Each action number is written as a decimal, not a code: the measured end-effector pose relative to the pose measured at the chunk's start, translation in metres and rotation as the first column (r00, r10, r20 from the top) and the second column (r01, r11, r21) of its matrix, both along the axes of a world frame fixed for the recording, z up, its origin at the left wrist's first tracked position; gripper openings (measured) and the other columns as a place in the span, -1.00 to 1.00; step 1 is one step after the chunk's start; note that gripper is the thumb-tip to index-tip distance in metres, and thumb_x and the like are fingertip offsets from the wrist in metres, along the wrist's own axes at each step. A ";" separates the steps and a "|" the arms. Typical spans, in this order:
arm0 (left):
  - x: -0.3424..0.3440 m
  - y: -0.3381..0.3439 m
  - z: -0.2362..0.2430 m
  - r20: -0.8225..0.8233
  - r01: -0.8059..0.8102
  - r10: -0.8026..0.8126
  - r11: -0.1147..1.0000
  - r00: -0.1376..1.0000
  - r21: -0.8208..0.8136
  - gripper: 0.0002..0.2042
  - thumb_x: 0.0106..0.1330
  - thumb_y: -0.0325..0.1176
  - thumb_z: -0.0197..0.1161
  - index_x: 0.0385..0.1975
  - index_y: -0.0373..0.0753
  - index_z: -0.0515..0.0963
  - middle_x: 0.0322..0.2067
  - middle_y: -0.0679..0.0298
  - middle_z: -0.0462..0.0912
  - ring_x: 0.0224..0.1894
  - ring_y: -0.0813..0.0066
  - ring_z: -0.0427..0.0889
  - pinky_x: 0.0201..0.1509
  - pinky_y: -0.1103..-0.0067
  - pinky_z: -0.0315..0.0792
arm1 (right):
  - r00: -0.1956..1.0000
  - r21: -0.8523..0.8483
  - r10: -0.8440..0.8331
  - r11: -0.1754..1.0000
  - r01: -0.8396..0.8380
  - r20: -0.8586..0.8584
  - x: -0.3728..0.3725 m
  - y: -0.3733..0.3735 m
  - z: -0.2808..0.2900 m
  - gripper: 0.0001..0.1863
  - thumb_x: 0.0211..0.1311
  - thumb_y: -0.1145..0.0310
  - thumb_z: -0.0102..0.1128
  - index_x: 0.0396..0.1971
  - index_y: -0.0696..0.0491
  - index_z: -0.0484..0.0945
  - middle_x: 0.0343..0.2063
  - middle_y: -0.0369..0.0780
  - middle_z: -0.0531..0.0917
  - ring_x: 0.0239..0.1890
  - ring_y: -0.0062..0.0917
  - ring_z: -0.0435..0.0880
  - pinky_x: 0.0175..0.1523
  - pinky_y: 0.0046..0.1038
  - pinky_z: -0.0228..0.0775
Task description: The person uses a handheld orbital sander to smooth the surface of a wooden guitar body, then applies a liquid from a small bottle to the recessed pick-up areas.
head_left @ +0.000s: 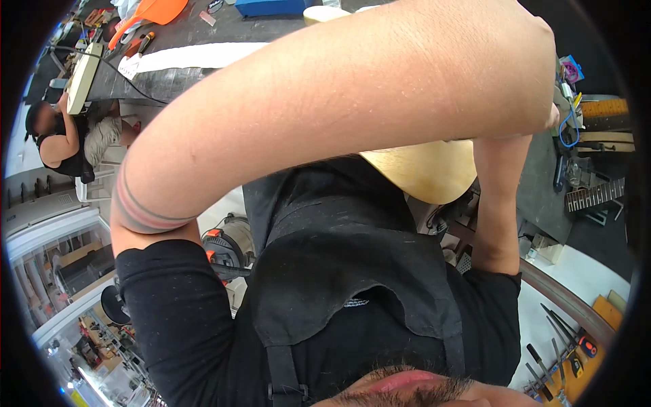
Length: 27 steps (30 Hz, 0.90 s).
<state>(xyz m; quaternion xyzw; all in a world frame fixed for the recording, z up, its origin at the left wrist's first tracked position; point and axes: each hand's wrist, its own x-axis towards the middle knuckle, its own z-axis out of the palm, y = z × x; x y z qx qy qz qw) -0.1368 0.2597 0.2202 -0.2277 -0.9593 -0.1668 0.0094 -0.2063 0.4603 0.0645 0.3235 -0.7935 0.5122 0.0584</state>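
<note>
A dark workbench (183,34) stretches in front of the person's black apron (332,247). A curved, yellowish wooden piece (434,175) shows below the left forearm (319,102), near the apron. On the bench lie a white strip (203,57) and an orange scoop (161,9). The left hand (522,61) blocks my view of the right hand; I can't tell how open either is, or what it holds.

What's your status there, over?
Left hand: grip unclear. Right hand: hidden behind left. Pale wooden piece: partly visible. Left forearm blocking the view.
</note>
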 end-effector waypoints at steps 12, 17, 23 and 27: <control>0.157 -0.112 -0.149 0.011 -0.212 0.214 0.958 0.977 0.192 -0.28 0.22 -0.07 0.74 0.39 -0.13 0.69 0.00 0.21 0.71 0.20 0.06 0.67 0.54 0.11 0.39 | 0.987 0.125 0.098 0.989 -0.082 -0.127 0.022 0.004 -0.015 -0.32 0.35 0.24 0.70 0.43 0.07 0.70 0.45 -0.13 0.74 0.46 -0.36 0.65 0.63 -0.18 0.36; 0.168 -0.133 -0.166 -0.162 -0.334 0.352 0.934 0.922 0.129 -0.46 0.29 -0.24 0.66 0.29 -0.03 0.71 0.09 0.26 0.72 0.31 0.08 0.65 0.66 0.01 0.32 | 0.979 0.082 0.162 0.985 -0.153 -0.123 0.033 -0.015 -0.016 -0.38 0.38 0.23 0.64 0.38 0.12 0.71 0.37 -0.12 0.78 0.43 -0.32 0.69 0.61 -0.18 0.38; 0.183 -0.161 -0.183 -0.239 -0.308 0.349 0.931 0.906 0.194 -0.77 0.31 -0.53 0.51 -0.11 -0.19 0.63 -0.12 0.28 0.75 0.13 0.18 0.75 0.52 0.10 0.41 | 0.979 0.062 0.115 0.992 -0.106 -0.171 0.053 -0.043 -0.015 -0.51 0.44 0.34 0.51 0.30 0.16 0.74 0.30 -0.12 0.83 0.36 -0.29 0.75 0.61 -0.18 0.39; 0.224 -0.199 -0.178 -0.060 -0.480 0.545 0.780 0.836 0.402 -0.79 0.29 -0.58 0.47 -0.16 -0.27 0.60 -0.29 0.25 0.64 -0.22 0.23 0.66 -0.02 0.35 0.56 | 0.999 -0.117 0.046 0.992 -0.047 -0.013 0.069 -0.056 -0.020 -0.44 0.39 0.52 0.58 0.35 0.18 0.66 0.26 -0.16 0.81 0.32 -0.38 0.76 0.55 -0.25 0.48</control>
